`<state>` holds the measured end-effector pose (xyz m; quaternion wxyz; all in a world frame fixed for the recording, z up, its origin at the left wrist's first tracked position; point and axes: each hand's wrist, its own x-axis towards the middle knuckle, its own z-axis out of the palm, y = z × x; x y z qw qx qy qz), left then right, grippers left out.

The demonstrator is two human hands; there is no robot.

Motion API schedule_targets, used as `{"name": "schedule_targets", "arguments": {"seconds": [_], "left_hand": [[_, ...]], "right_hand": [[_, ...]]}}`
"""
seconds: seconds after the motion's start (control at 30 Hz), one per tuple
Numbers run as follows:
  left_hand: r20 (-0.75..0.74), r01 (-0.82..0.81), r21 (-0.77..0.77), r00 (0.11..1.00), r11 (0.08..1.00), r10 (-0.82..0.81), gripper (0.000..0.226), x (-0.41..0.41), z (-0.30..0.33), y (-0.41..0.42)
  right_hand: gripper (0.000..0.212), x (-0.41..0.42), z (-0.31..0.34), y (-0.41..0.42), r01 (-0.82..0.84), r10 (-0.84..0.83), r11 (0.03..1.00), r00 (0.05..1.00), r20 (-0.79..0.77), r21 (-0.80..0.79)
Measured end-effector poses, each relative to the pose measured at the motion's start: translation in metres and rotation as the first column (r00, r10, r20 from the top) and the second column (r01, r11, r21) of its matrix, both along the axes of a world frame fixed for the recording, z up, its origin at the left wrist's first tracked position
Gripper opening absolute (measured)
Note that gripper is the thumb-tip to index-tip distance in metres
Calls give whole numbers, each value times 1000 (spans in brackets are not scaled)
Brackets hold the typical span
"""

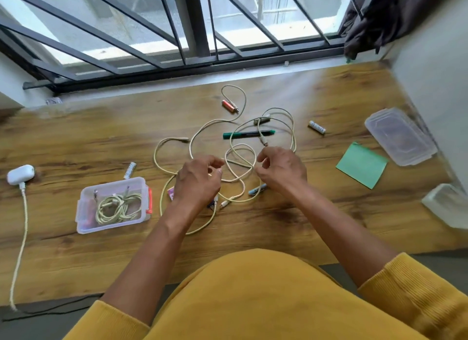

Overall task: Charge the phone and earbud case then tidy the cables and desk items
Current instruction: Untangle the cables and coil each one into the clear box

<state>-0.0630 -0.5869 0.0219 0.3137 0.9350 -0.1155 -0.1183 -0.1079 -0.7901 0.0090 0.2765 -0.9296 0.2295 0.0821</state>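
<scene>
A tangle of cream cables (240,162) lies in loops on the wooden desk (76,142). My left hand (200,180) hovers over the tangle's left side, fingers curled, pinching a strand near its fingertips. My right hand (281,170) is on the right side, thumb and forefinger pinching the loop where strands cross. A white earbud case (20,174) sits at the far left with a cream cable (21,233) plugged in and running off the desk's front edge. No phone is in view.
A clear box (83,225) at front left holds coiled cables. A green marker (248,134), batteries (316,127) (130,170) (229,106), and a blue pen (257,189) lie among the loops. Right: green notepad (362,165), clear lid (401,136), another container (448,205).
</scene>
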Motion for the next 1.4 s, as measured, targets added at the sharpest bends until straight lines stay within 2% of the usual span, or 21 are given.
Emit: {"name": "schedule_targets", "arguments": {"seconds": [0.13, 0.27, 0.37, 0.43, 0.5, 0.57, 0.63, 0.73, 0.8, 0.9, 1.0, 1.07, 1.13, 1.27, 1.33, 1.4], "left_hand": [[-28, -15, -6, 999, 1000, 15, 21, 1, -3, -7], [-61, -44, -1, 997, 999, 43, 21, 3, -3, -11], [-80, -56, -64, 996, 996, 51, 21, 4, -4, -11], [-151, -112, -175, 985, 978, 86, 24, 5, -5, -15], [-334, -291, -335, 926, 896, 176, 27, 9, -1, -23], [-529, -475, -472, 827, 742, 192, 25, 15, 9, -33], [-579, -529, -541, 798, 654, 166, 24, 23, 21, -38], [-511, -449, -594, 851, 667, 118, 23, 29, 37, -38], [-464, -356, -614, 885, 704, 42, 25, 29, 45, -36], [-397, -182, -607, 912, 773, -97, 25, 26, 56, -30], [-363, -42, -628, 899, 777, -244, 25, 23, 66, -24], [-357, -8, -651, 886, 759, -297, 24, 23, 71, -21], [-344, 3, -672, 884, 741, -316, 25, 25, 74, -15], [-354, -38, -719, 879, 694, -319, 24, 34, 76, 3], [-370, -115, -711, 900, 693, -230, 27, 40, 73, 12], [-355, -199, -657, 933, 727, -65, 29, 45, 65, 17]], "right_hand": [[19, 6, -7, 1, -65, 64, 998, 997, -49, -12], [12, 10, -7, 2, -70, 70, 997, 997, -20, -26], [11, 8, -2, 5, -16, 14, 999, 998, 65, 42], [8, 4, 3, 12, 28, -57, 988, 980, 190, 155], [7, -2, 11, 23, -17, -74, 955, 953, 294, 297], [8, -10, 20, 35, -144, -6, 907, 935, 353, 396], [10, -16, 27, 44, -246, 66, 866, 919, 389, 436], [9, -21, 31, 50, -273, 82, 856, 910, 406, 439], [15, -23, 31, 50, -158, -38, 911, 888, 458, 382], [49, -24, 31, 40, 138, -229, 970, 782, 580, 198], [73, -18, 34, 26, 230, -220, 971, 724, 654, 71], [77, -14, 35, 20, 279, -251, 958, 698, 671, 67], [67, -10, 34, 14, 333, -299, 940, 695, 654, 75], [21, -6, 33, 0, 394, -297, 919, 716, 631, -15], [11, -6, 33, -4, 338, -283, 941, 752, 596, 20], [8, -4, 34, -9, 251, -300, 954, 801, 518, 165]]}}
